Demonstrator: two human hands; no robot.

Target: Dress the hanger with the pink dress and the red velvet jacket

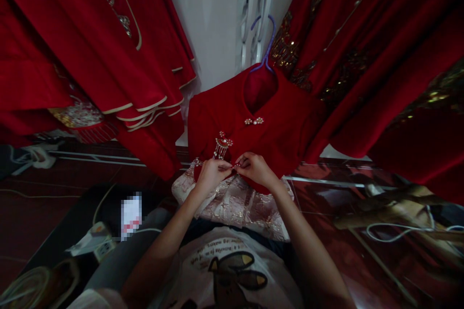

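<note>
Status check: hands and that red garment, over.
Left hand and right hand pinched together at a small fastening on the red garment. Garment on purple hanger. Nothing blocking the hands.

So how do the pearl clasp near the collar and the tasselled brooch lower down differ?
The pearl clasp is small, plain and lies crosswise just under the collar; the tasselled brooch is larger, fan-shaped with hanging strands, and sits lower left. The clasp is clear of both hands; the brooch lies just above the left hand. Both are pearly ornaments on the red garment.

Both hands' fingertips point(235, 166) hide a fastening on the red garment point(286, 125), perhaps a clasp; too small.
</note>
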